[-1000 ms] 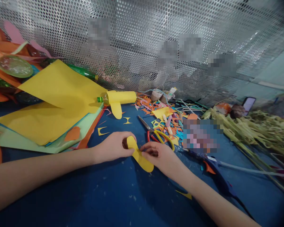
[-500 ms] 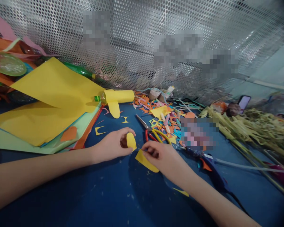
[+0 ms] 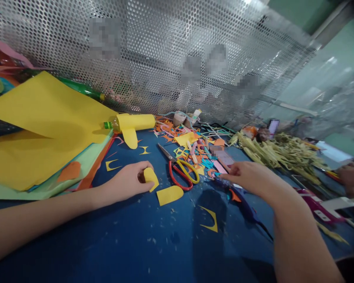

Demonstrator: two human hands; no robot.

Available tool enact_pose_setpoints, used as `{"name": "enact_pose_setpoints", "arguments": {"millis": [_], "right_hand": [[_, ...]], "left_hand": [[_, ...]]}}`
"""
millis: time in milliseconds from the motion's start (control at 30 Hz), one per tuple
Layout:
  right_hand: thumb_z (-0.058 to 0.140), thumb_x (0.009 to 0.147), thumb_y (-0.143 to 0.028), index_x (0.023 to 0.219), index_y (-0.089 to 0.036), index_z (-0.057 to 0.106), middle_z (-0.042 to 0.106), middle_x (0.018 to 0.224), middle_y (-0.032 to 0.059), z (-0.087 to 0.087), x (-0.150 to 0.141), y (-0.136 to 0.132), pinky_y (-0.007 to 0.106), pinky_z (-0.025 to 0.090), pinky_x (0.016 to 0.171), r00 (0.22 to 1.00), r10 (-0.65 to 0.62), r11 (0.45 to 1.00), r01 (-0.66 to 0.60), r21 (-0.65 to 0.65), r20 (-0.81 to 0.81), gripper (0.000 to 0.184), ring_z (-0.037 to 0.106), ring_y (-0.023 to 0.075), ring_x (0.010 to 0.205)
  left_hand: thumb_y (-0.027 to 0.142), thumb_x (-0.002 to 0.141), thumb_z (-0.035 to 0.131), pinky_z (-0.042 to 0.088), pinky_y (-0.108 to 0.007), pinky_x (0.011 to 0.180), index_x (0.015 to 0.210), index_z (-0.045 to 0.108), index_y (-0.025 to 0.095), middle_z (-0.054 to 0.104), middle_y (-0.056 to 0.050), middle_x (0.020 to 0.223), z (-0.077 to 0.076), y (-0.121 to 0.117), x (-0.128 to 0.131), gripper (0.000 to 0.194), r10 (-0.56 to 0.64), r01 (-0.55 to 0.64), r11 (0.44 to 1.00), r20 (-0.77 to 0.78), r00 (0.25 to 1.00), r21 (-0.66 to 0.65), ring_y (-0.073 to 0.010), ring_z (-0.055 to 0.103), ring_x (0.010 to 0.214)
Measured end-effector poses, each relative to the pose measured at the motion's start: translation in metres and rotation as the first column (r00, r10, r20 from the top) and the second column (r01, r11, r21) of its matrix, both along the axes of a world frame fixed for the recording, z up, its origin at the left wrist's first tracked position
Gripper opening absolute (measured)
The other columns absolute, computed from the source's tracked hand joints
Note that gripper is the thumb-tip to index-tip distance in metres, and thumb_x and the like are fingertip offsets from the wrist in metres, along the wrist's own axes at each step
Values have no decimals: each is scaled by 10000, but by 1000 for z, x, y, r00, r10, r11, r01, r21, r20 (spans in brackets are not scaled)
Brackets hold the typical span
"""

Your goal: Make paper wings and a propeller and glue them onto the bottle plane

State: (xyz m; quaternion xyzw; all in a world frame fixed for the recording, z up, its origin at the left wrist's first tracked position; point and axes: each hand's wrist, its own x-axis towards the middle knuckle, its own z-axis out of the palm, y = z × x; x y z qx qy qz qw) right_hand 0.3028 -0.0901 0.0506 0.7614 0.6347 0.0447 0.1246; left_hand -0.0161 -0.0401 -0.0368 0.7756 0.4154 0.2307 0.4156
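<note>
A small rounded yellow paper piece (image 3: 150, 179) is pinched between the thumb and fingers of my left hand (image 3: 129, 181). A matching yellow paper piece (image 3: 169, 195) lies flat on the blue table beside it. My right hand (image 3: 249, 179) hovers over a dark blue glue gun (image 3: 245, 206), thumb and forefinger apart near its front end; whether they touch it is unclear. Between my hands lie scissors (image 3: 179, 173) with red and yellow handles. Beyond them is a bottle (image 3: 137, 122) on its side, wrapped in yellow paper, with a rounded yellow flap.
Yellow paper sheets (image 3: 47, 129) and other coloured sheets are stacked at left. Colourful paper scraps (image 3: 191, 145) spread past the scissors. Dried husks (image 3: 268, 155) lie at right, near another person's hand (image 3: 352, 179). A perforated metal panel (image 3: 162, 51) stands behind.
My right hand has let go of the second yellow paper piece, leaving it on the table, and moved right to the glue gun. My left hand keeps its piece. The view has turned right.
</note>
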Motion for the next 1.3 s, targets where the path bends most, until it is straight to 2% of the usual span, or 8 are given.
{"name": "enact_pose_setpoints", "arguments": {"millis": [200,333,533,633,733,967,1133,1300], "right_hand": [[396,797,-631,641,-168,611,674,719,175,-34,17,-43,354,411,574,962,-263,964,265,-26,67,534,653,331,737],[378,837,-548,726,-159,621,684,732,182,-57,20,-57,362,429,597,972,-237,969,236,76,-5,471,663,327,728],[399,772,-612,679,-184,619,687,657,130,-59,26,-61,333,427,542,900,-342,908,391,152,-272,491,653,299,660],[485,740,-603,724,-159,634,679,643,91,-58,31,-65,313,459,548,726,-358,873,483,64,-588,468,654,262,644],[599,713,-525,803,-140,652,693,778,71,-57,30,-68,282,511,604,396,-224,851,525,19,-891,399,652,214,681],[783,603,-330,823,-158,661,682,782,42,-48,-3,-72,259,530,650,-154,-90,865,477,-154,-984,304,634,179,702],[725,699,-357,866,-106,660,625,668,31,-41,-26,-64,172,412,455,-181,-168,962,185,-201,-969,308,451,61,484],[761,642,-357,916,-100,645,600,686,28,-44,-44,-49,154,277,382,-134,-164,977,111,-180,-977,393,311,30,449]], "left_hand": [[347,726,553,417,-244,553,797,549,195,620,12,678,2,0,0,168,-18,19,999,-20,1000,50,-155,586,616],[354,732,546,416,-248,557,790,553,191,621,7,686,3,0,0,174,-17,19,997,-34,999,73,-159,585,623],[374,739,541,423,-256,564,770,554,187,628,-1,683,3,0,-1,191,-22,25,996,-31,999,87,-172,599,632],[394,758,523,423,-258,552,757,551,184,628,0,658,0,1,-2,212,-23,26,997,-45,999,67,-175,605,611],[408,776,511,422,-256,540,765,549,184,631,2,647,-1,1,-2,228,-30,32,998,-43,999,49,-174,613,599],[385,784,509,433,-251,548,755,535,189,644,4,651,0,1,-2,200,-31,33,999,-41,999,39,-174,632,613],[382,791,503,438,-253,559,746,523,189,647,4,654,-1,1,-3,199,-33,34,999,-27,999,33,-174,641,623],[365,795,497,442,-255,573,753,530,188,653,4,655,1,1,-3,184,-29,29,999,-12,1000,31,-171,640,632]]}}
